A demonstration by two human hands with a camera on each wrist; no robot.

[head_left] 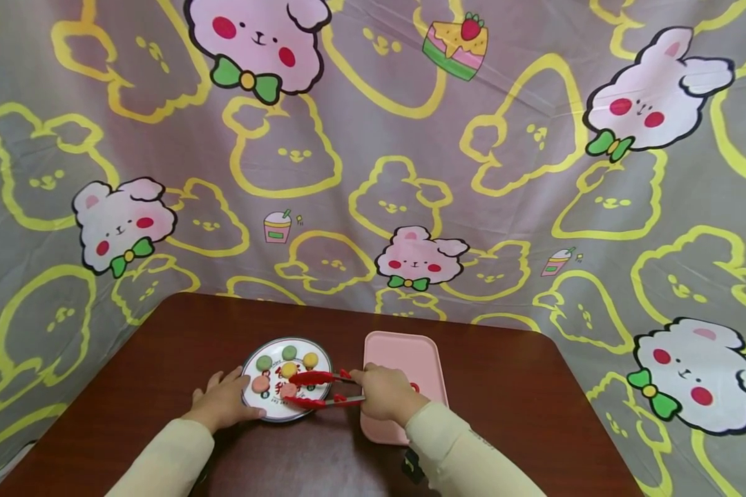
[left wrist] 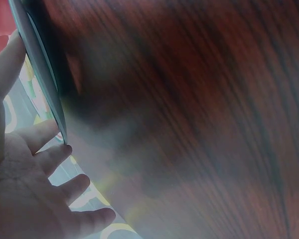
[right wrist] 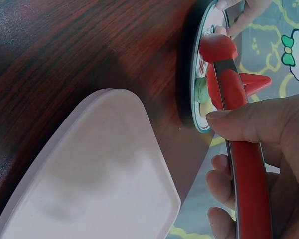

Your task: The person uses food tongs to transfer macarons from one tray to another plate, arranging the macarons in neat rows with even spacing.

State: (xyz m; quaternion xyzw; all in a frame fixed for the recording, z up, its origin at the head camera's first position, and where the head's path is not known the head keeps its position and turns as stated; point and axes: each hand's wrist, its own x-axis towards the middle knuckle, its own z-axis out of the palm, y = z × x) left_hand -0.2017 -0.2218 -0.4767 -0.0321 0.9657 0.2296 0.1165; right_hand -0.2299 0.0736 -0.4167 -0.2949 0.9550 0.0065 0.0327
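A round white plate [head_left: 280,412] with a dark rim carries several small macarons: green ones [head_left: 264,363], yellow ones [head_left: 311,360] and pink ones [head_left: 260,384]. My left hand [head_left: 220,400] rests against the plate's left edge. Its thumb and fingertips touch the rim, and the fingers are spread and fairly straight in the left wrist view. My right hand [head_left: 382,392] grips red-and-metal tongs [head_left: 313,402] from the right. Their two red tips are apart over the plate, with a pink macaron [head_left: 289,391] between them. In the right wrist view the tongs partly hide the plate.
A pink rectangular tray [head_left: 404,345] lies right of the plate, partly under my right hand. Both stand on a dark brown wooden table [head_left: 503,386]. A patterned cloth [head_left: 323,138] with cartoon animals hangs behind the table and along its sides.
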